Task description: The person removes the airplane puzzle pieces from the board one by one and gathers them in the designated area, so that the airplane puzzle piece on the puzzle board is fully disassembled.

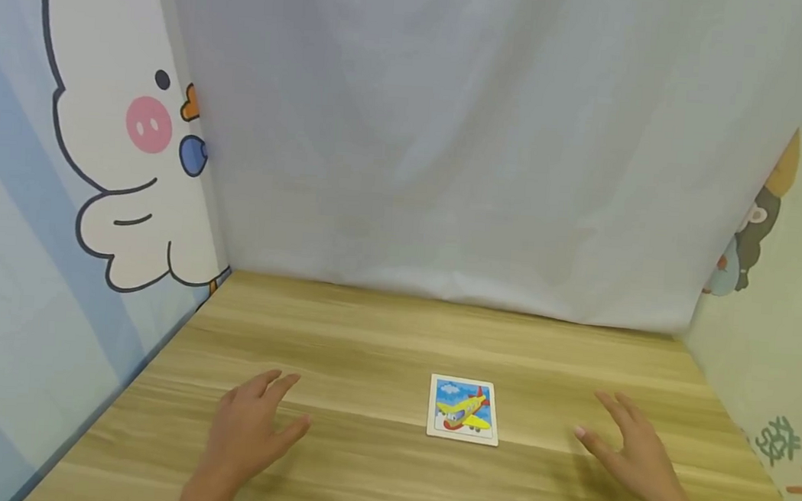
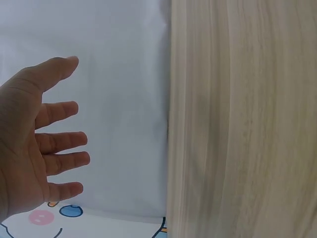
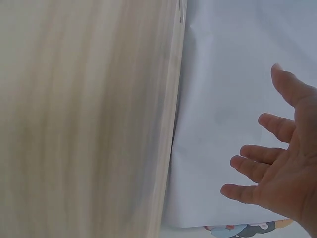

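Note:
A square picture card or thin puzzle (image 1: 463,409) with a yellow airplane on a blue sky and a pale border lies flat on the wooden table, between the two hands. To its left hovers my left hand (image 1: 248,429), fingers spread and thumb apart, touching nothing. On the other side my right hand (image 1: 637,453) is held over the table with loosely spread fingers, and it too holds nothing. In the left wrist view the left hand (image 2: 34,139) shows a bare palm; the right wrist view likewise shows the right hand (image 3: 282,158) with separated fingers.
The wood-grain table (image 1: 368,333) ends at a grey-white curtain (image 1: 449,146) at the back. A light blue panel with a white cartoon bird (image 1: 106,110) borders the left side. A pale green printed panel (image 1: 774,342) borders the right.

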{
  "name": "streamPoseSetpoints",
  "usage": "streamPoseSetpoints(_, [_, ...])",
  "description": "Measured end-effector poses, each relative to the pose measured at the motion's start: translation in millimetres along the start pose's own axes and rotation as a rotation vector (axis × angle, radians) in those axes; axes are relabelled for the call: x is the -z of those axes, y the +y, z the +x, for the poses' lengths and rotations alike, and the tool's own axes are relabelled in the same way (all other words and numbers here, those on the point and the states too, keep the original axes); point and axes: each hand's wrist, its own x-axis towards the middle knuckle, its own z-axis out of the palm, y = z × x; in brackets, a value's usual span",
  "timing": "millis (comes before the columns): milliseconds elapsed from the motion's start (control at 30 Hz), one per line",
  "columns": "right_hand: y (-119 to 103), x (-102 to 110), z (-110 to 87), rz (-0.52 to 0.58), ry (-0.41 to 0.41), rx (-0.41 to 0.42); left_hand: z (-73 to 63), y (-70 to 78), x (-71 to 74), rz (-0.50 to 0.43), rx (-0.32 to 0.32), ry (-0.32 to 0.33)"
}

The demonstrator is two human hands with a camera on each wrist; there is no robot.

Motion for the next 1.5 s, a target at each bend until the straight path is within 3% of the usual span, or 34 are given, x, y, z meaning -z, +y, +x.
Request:
streamPoseSetpoints(233, [-2.0, -12.6, 4.6, 0.130, -0.039, 0.018, -0.9, 12.6, -12.0, -0.064, 0.010, -0.030])
streamPoseSetpoints(767, [-15.6, -26.4, 27.0, 0.217, -0.070, 0.043, 20.2, 41.7, -36.3, -0.149, -0.064, -0.081])
streamPoseSetpoints(1233, [-19.3, -38.4, 45.4, 0.312, -0.161, 0.024, 32.3, 55.9, -49.8, -0.238, -0.033, -0.168])
streamPoseSetpoints(1500, [-20.5, -46.7, 56.5, 0.370, -0.184, 0.033, 41.4, 63.5, -56.2, -0.229, -0.048, -0.171])
